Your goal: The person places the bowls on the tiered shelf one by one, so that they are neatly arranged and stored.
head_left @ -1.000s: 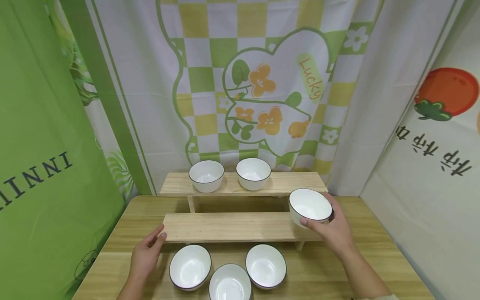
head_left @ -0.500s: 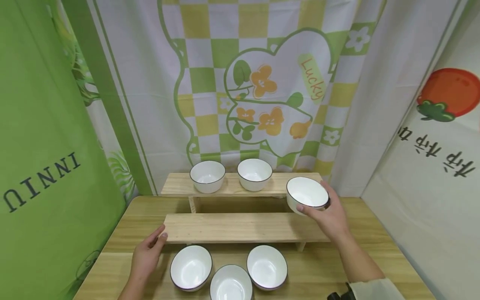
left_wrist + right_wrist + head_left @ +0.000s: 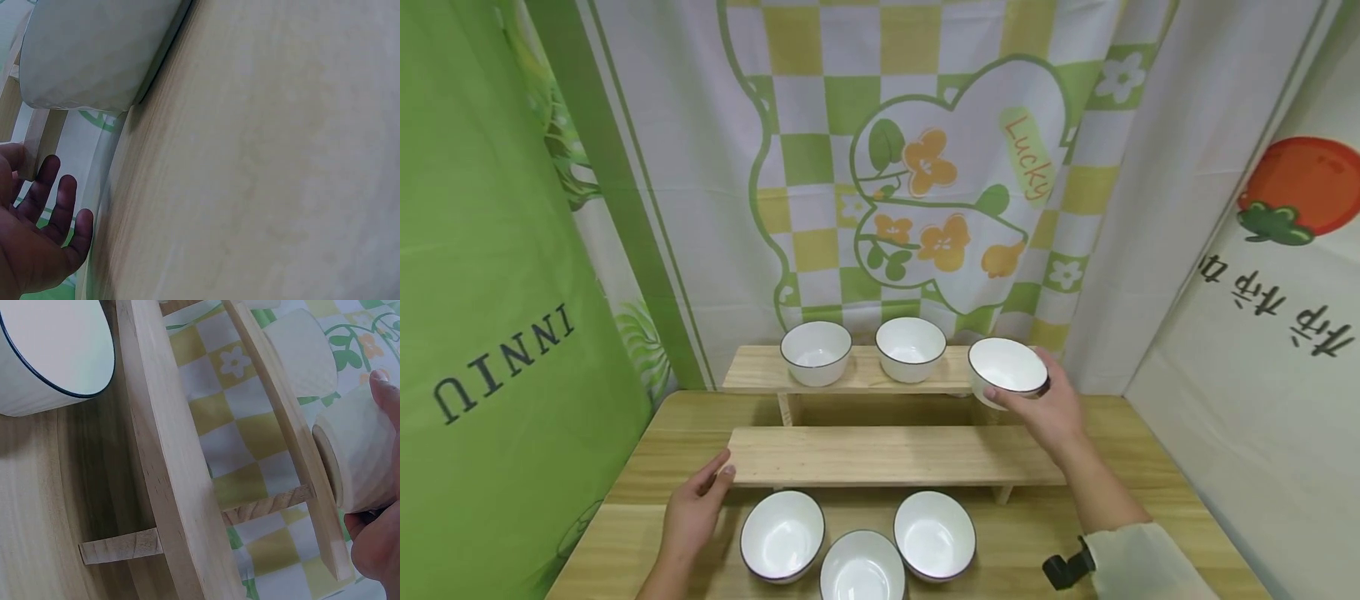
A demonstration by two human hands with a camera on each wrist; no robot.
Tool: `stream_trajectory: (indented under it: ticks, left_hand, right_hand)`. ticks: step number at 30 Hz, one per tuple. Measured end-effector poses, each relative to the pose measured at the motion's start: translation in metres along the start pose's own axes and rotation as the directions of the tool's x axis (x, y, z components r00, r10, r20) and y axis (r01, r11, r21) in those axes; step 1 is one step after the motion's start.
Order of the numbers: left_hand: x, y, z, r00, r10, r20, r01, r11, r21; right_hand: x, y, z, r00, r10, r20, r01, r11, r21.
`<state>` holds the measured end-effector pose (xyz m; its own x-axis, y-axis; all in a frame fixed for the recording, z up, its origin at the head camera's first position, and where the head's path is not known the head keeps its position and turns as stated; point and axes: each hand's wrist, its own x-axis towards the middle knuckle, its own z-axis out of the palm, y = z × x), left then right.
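My right hand (image 3: 1052,408) grips a white bowl (image 3: 1000,367) with a dark rim, thumb on the near side and fingers round the far right. The bowl is at the right end of the upper shelf board (image 3: 955,371); in the right wrist view, the held bowl's base (image 3: 328,465) is right at that board. Two matching bowls, a left one (image 3: 816,354) and a middle one (image 3: 911,350), stand on the same board. My left hand (image 3: 692,508) pinches the left end of the lower shelf board (image 3: 887,456); its other fingers (image 3: 62,203) are spread loosely in the left wrist view.
In front of the wooden stand, three more white bowls sit on the table (image 3: 1030,542): a left bowl (image 3: 782,536), a front bowl (image 3: 862,571) and a right bowl (image 3: 934,536). A checkered curtain (image 3: 805,158) hangs behind, with a green curtain (image 3: 497,250) at left.
My right hand has carried its bowl up, back and slightly left, from over the lower board to the upper board's right end. The left hand has stayed at the lower board.
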<state>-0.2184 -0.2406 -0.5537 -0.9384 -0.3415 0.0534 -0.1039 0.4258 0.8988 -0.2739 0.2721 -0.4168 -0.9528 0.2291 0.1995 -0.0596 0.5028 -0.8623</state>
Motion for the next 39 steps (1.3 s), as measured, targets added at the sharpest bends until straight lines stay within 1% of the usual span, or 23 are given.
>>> stream_trajectory:
  ticks: [4,10,16,20,25,28,35,39]
  left_hand:
    - [0.002,-0.001,0.0,1.0,-0.002,0.003,0.002,1.0,0.001]
    - [0.002,-0.003,0.0,1.0,-0.006,0.004,0.006,1.0,-0.005]
    - [0.001,-0.002,0.001,1.0,-0.004,-0.006,0.004,1.0,-0.007]
    - [0.0,-0.002,0.001,1.0,-0.007,-0.007,0.007,1.0,-0.009]
    - [0.001,-0.002,0.001,1.0,-0.02,0.001,0.02,0.998,-0.051]
    - [0.002,-0.001,0.001,1.0,-0.019,0.0,0.019,0.998,-0.059]
    - [0.002,-0.003,0.001,0.999,-0.034,0.009,0.035,0.998,-0.045]
    - [0.003,-0.004,0.001,1.0,-0.027,0.013,0.028,0.999,-0.042]
  right_hand:
    - [0.006,-0.002,0.003,1.0,0.005,0.004,-0.005,1.0,-0.026]
    - [0.015,-0.005,0.008,1.0,0.014,0.016,-0.014,1.0,-0.021]
    - [0.024,-0.005,0.013,1.0,0.021,0.003,-0.021,1.0,-0.021]
    - [0.03,-0.004,0.016,1.0,0.013,-0.002,-0.013,0.999,-0.032]
    - [0.035,-0.004,0.021,1.0,0.001,0.002,-0.001,0.999,-0.035]
    - [0.038,-0.004,0.023,1.0,0.0,0.009,0.0,0.999,-0.035]
    - [0.039,-0.007,0.025,1.0,0.009,0.012,-0.008,0.999,-0.042]
    - [0.037,-0.006,0.024,1.0,-0.004,0.009,0.004,0.999,-0.04]
